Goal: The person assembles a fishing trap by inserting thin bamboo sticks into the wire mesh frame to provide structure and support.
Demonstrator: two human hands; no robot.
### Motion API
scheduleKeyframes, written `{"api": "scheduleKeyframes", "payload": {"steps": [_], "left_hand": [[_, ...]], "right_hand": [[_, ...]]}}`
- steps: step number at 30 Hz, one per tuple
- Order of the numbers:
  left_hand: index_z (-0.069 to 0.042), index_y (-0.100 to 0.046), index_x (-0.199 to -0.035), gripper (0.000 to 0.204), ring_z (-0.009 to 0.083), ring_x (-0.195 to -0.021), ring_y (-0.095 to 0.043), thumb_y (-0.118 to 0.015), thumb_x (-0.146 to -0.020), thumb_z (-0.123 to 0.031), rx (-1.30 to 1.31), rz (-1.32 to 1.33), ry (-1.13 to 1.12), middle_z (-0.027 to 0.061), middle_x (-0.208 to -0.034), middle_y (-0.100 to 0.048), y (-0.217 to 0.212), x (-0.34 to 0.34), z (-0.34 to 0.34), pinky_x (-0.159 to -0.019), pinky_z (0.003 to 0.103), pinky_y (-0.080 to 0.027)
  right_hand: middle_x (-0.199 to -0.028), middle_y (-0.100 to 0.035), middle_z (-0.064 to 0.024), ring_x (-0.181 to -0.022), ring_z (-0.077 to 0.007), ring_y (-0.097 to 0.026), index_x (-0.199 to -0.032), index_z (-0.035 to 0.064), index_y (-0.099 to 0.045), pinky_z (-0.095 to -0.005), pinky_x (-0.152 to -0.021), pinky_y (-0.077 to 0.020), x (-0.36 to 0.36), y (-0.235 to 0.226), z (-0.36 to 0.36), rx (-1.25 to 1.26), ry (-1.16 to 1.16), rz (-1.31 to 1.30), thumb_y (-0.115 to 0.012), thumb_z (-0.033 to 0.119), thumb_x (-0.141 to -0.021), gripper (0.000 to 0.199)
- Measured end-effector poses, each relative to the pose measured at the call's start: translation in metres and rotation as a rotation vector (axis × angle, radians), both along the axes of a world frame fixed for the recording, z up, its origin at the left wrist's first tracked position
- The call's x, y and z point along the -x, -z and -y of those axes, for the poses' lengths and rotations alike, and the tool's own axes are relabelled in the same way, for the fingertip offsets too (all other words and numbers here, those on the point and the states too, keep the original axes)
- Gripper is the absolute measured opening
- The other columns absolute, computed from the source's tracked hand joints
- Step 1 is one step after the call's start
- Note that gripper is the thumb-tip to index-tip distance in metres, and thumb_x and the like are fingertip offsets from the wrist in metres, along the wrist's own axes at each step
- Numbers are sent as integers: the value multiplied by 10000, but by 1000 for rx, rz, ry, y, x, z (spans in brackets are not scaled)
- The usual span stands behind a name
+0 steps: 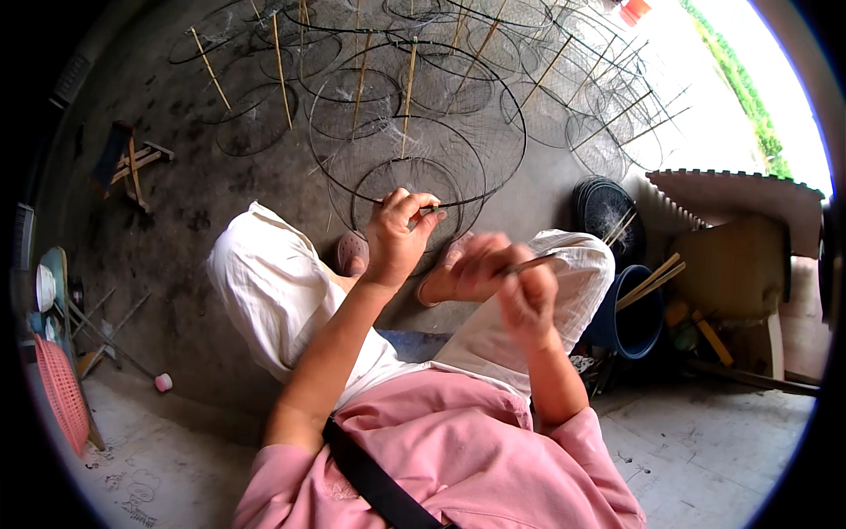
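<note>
My left hand is closed in a pinch on the near edge of a large black hoop. Fine netting spreads across the hoop, and a thin bamboo stick stands inside it. Over my right knee, my right hand is smeared by motion. Its fingers are closed round a thin dark stick-like tool, whose exact kind I cannot make out. The two hands are apart. Any thread between them is too fine to see.
Several more hooped nets with bamboo sticks stand on the floor beyond. At right are a stack of black nets, a dark blue bucket holding sticks, and a brown chair. A folding stool and pink basket are at left.
</note>
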State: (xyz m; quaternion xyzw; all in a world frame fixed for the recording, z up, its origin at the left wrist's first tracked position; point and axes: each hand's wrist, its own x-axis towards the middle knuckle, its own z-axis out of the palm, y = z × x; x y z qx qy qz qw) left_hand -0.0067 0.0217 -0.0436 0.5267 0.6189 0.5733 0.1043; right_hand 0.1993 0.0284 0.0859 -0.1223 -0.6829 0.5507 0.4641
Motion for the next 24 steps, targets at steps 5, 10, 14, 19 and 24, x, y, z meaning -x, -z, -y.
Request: {"api": "scheduleKeyframes", "payload": {"steps": [5, 10, 14, 19, 24], "left_hand": [[-127, -830, -1057, 202, 242, -784, -720, -970, -911, -125, 31, -17, -43, 16, -895, -728, 1, -2, -6, -774, 430, -550], [-74, -829, -1125, 141, 228, -747, -683, -916, -1015, -67, 58, -49, 33, 74, -996, -740, 17, 3, -2, -674, 404, -558], [-77, -839, -1138, 109, 253, -762, -704, -887, -1065, -143, 74, -213, -109, 80, -974, -738, -7, 21, 26, -710, 425, -569], [-102, -846, -1092, 84, 346, -810, -757, -886, -1032, -146, 13, -79, -109, 104, -955, -755, -2, 30, -3, -716, 454, -577], [-109, -857, -1084, 86, 387, -819, -763, -891, -1018, -152, 64, -89, -59, 113, -955, -767, 1, 13, -5, -727, 473, -573]], "right_hand": [[-796, -508, -120, -725, -353, -555, -1002, 10, -664, -520, -696, -455, 33, -2, 39, -47, -248, 137, -744, 206, -1163, 266], [-796, -531, -67, -703, -254, -532, -990, 16, -622, -437, -651, -457, 105, -53, 27, -163, -102, 84, -663, 231, -1225, 321], [-811, -572, 77, -704, -85, -543, -986, 56, -594, -362, -602, -440, 124, -96, 37, 494, -328, 62, -596, 381, -1288, 444], [-672, -556, -117, -650, -346, -629, -870, 103, -550, -445, -722, -527, 16, 64, 103, -586, -267, 568, -812, 205, -1082, 352], [-670, -546, -114, -660, -355, -619, -883, 88, -574, -480, -706, -528, 4, 18, 86, -531, -262, 392, -820, 217, -1078, 339]]}}
